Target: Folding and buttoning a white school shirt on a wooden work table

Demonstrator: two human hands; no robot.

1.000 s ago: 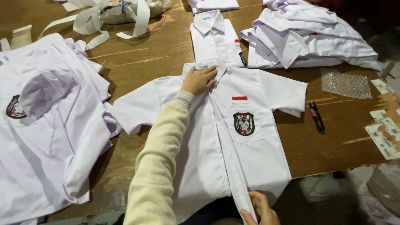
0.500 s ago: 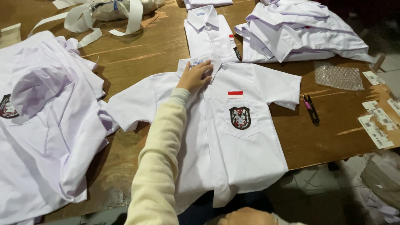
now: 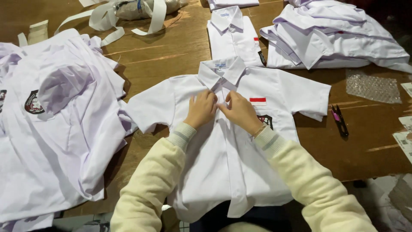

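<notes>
While both hands meet at the middle of the bench (image 3: 171,51), far off to the left of the fingers lies a loose heap of white shirts (image 3: 56,129), one showing a dark shield badge (image 3: 32,102). Up and left of the fingers, at the far edge, sit white paper strips (image 3: 107,19) around a wrapped bundle. Left hand (image 3: 201,109) rests on the chest of the white short-sleeved shirt (image 3: 223,163), which lies flat, front up, collar away from the person, just below the collar. Left fingers (image 3: 209,96) curled in, pinching the shirt's front placket fabric; how tight, cannot tell. Right hand (image 3: 240,112) just beside it, touching or nearly touching the left; right fingers (image 3: 228,99) also bent and closed on the same placket strip. Both sleeves cream knit. Beyond the fingers, past the collar, lies a folded white shirt (image 3: 231,36). Just right of the right fingers is a red-and-white flag patch (image 3: 258,101), with a dark badge partly hidden under the right wrist. Up and right: a pile of folded white shirts (image 3: 334,38). Further right, near the shirt's sleeve, black thread snips (image 3: 340,121) on the bench, then a bubble wrap piece (image 3: 372,87), then paper labels (image 3: 403,139) at the edge.
</notes>
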